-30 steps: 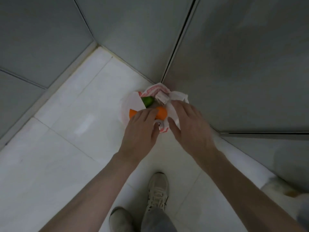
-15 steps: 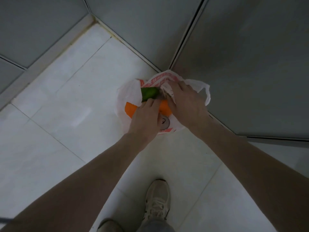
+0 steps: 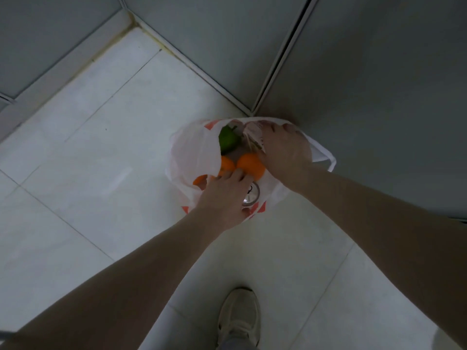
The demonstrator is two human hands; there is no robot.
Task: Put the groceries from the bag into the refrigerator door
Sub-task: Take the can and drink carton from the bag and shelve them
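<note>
White plastic bag w/ red print sits on the pale tile floor, center of frame, right up against the corner where grey panels meet. Bag mouth is open. Inside: green pepper toward the top, two oranges side by side below it, left orange and right orange, touching each other; a third bit of orange shows through the bag wall at lower left. Can w/ silver top stands just below the oranges, partly covered. Left hand reaches into the bag mouth from below, fingertips on the oranges, palm over the can; fingers bent down, but can't tell if they actually grip anything. Right hand at right side of the bag, fingers curled round the bunched rim/handle at upper right, pulling it open; a loose handle loop hangs out to its right. One beige sneaker at bottom center.
</note>
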